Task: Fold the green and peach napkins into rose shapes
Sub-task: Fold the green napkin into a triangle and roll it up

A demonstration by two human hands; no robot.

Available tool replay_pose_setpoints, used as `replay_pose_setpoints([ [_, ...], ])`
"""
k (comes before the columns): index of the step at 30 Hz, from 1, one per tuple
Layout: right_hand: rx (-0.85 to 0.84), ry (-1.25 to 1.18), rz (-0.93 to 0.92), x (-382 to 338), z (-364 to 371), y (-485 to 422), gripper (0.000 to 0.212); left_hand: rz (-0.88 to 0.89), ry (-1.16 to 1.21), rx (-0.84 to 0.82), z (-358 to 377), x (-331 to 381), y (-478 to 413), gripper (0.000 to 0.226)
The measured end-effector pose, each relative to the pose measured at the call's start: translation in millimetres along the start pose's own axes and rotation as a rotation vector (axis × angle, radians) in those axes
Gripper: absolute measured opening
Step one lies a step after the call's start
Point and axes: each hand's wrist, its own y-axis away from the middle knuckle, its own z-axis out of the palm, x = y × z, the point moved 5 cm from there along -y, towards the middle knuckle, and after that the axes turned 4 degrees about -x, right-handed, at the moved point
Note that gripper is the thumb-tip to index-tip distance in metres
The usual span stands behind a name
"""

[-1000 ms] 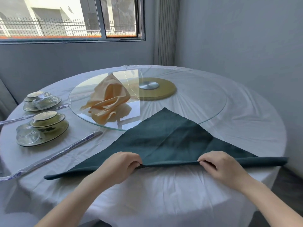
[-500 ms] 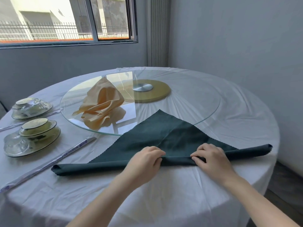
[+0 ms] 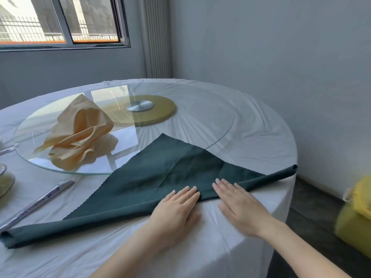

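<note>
**Only the middle of the roll is pinned**

Both hands lie flat with fingers straight and together, gripping nothing. The left hand (image 3: 176, 209) presses its fingertips on the near, rolled edge of the green napkin (image 3: 160, 173). The right hand (image 3: 239, 205) does the same just beside it, to the right.

The napkin lies as a triangle on the white tablecloth (image 3: 251, 141). Its rolled band (image 3: 80, 223) runs from the near left corner of the view to the table's right edge. Its far tip lies over the rim of the glass turntable (image 3: 200, 117).

The likeliest fault, as I judge it, is an uneven roll. With the palms close together at the centre, the two long ends go unguided. They may lag, fan out or slacken as the middle is pushed farther.

The right end sits at the very edge of the table and could slide off, dragging the band askew. Farther on, the cloth climbs the glass rim, so a roll pushed that way may buckle there or nudge the turntable round.

That would disturb the peach napkin (image 3: 80, 135), which stands on the left part of the glass and already looks gathered into its flower shape. Heavy palms could also bunch the tablecloth beneath. Wrapped chopsticks (image 3: 40, 201) lie near the band's left stretch and might snag it.
</note>
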Motion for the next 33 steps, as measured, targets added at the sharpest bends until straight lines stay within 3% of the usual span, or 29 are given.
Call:
replay_pose_setpoints([
  [3, -0.04, 0.027, 0.021, 17, -3, 6, 0.081, -0.001, -0.013, -0.022, 4, 0, 1, 0.098],
  [7, -0.058, 0.007, 0.048, 42, -7, 13, 0.073, 0.005, -0.006, -0.006, 4, -1, 0, 0.104],
  [11, -0.049, 0.012, 0.099, 60, -13, 17, 0.055, -0.016, 0.013, -0.01, 4, -1, -1, 0.1],
  [16, -0.042, 0.014, 0.147, 81, -16, 21, 0.055, -0.021, -0.067, -0.01, 6, -3, 1, 0.063],
  [19, -0.031, 0.023, 0.188, 97, -15, 24, 0.061, 0.011, 0.019, 0.042, 5, -2, 1, 0.076],
  [25, -0.012, 0.047, 0.323, 120, -19, 35, 0.097, 0.007, 0.022, 0.045, 10, -7, 1, 0.096],
  [29, 0.021, 0.034, 0.502, 117, -27, 33, 0.072, -0.01, 0.046, 0.027, 8, -6, 0, 0.105],
  [31, 0.089, 0.032, 0.478, 98, -33, 26, 0.087, -0.015, 0.017, 0.006, 7, -4, 1, 0.105],
  [33, 0.16, 0.023, 0.342, 63, -36, 16, 0.105, -0.027, 0.007, -0.005, 5, -3, 1, 0.101],
])
